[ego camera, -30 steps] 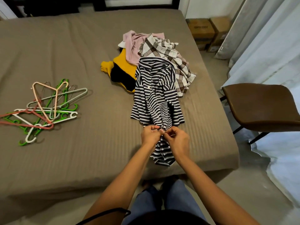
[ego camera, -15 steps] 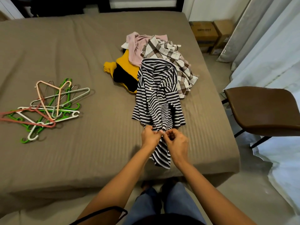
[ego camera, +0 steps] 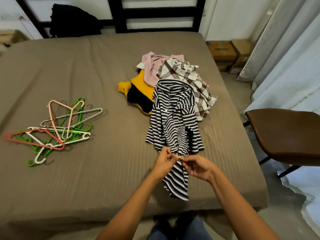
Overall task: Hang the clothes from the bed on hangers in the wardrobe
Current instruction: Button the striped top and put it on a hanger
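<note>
1. Taupe ribbed sheeting covers the bed point(ego camera: 86, 75), which fills most of the view and carries everything named below except the chair.
2. Brown and smooth-seated, a chair point(ego camera: 285, 135) stands on the floor just off the bed's right edge.
3. Black-and-white horizontal stripes mark the striped shirt point(ego camera: 173, 118). It lies stretched lengthwise on the right half of the bed, collar toward the far edge and hem trailing to the near edge. Its front is rumpled and gathered along the opening, and a white button point(ego camera: 165, 110) shows on the upper chest.
4. Behind the collar sits a loose heap of other clothes: a brown-and-cream plaid shirt point(ego camera: 190, 75) toward the right edge, a pink garment point(ego camera: 152, 66) at the far side, and a yellow-and-black garment point(ego camera: 138, 90) on the heap's left. The striped shirt's collar overlaps them.
5. Plastic hangers point(ego camera: 58, 130) in green, white, red, peach and grey lie tangled in a pile near the bed's left edge, well apart from the clothes.
6. Near the bed's front edge, the left hand point(ego camera: 164, 164) and right hand point(ego camera: 198, 166) meet at the striped shirt's front opening. Each has its fingers curled, and fingertips and thumb pinch the fabric, the two pinches almost touching.
</note>
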